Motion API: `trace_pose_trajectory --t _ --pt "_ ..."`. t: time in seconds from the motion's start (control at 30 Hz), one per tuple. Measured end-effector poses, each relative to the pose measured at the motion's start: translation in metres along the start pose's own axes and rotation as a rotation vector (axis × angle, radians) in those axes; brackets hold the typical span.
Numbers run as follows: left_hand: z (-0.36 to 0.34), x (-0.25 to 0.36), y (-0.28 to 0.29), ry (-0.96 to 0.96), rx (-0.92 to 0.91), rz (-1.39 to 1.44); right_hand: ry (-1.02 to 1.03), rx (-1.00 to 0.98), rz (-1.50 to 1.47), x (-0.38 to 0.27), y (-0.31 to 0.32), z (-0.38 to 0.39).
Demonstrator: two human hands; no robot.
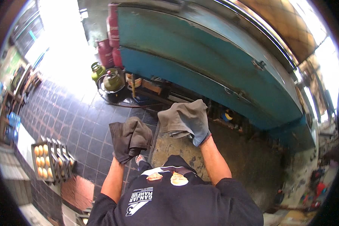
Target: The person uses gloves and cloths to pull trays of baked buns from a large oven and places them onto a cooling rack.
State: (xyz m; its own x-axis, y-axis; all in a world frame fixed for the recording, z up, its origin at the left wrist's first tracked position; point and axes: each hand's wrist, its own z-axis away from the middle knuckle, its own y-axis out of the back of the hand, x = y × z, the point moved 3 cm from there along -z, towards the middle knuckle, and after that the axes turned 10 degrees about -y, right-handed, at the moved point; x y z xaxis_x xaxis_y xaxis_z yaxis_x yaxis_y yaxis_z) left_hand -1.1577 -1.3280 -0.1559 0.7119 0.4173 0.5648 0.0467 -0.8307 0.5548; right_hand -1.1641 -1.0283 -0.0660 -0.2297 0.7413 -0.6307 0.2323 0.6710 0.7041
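My left hand point(121, 155) is held out in front of me, covered by a dark brown-grey cloth point(133, 135) bunched over it. To its right, a lighter grey cloth point(182, 118) hangs in folds over my right hand point(202, 136), which shows a blue-grey, glove-like covering near the wrist. Both cloths stay with the hands in mid-air, gripped or wrapped round them, while the folds hide my fingers. The hands are apart, and neither touches the large blue-green metal cabinet point(199, 64) ahead.
Green gas cylinders point(112, 81) with a hose stand at the cabinet's left end, beside stacked dark-pink cylinders point(106, 52). A rack of trays with round buns point(44, 162) stands at left on the dark tiled floor point(84, 128). Handles point(237, 94) project from the cabinet front.
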Motion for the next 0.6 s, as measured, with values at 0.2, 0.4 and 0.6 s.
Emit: trace_pose_trajectory --t 0.2,0.4,0.6 --pt "-0.055 0.027 -0.035 -0.039 -0.177 0.291 -0.139 0.236 0.075 0.034 0.053 0.067" --pt "-0.081 0.074 -0.091 0.053 -0.201 0.549 -0.028 0.152 0.246 0.133 0.070 0.116" --pt "-0.099 0.149 -0.175 0.110 -0.206 0.706 -0.446 0.140 -1.052 0.274 0.090 0.182"
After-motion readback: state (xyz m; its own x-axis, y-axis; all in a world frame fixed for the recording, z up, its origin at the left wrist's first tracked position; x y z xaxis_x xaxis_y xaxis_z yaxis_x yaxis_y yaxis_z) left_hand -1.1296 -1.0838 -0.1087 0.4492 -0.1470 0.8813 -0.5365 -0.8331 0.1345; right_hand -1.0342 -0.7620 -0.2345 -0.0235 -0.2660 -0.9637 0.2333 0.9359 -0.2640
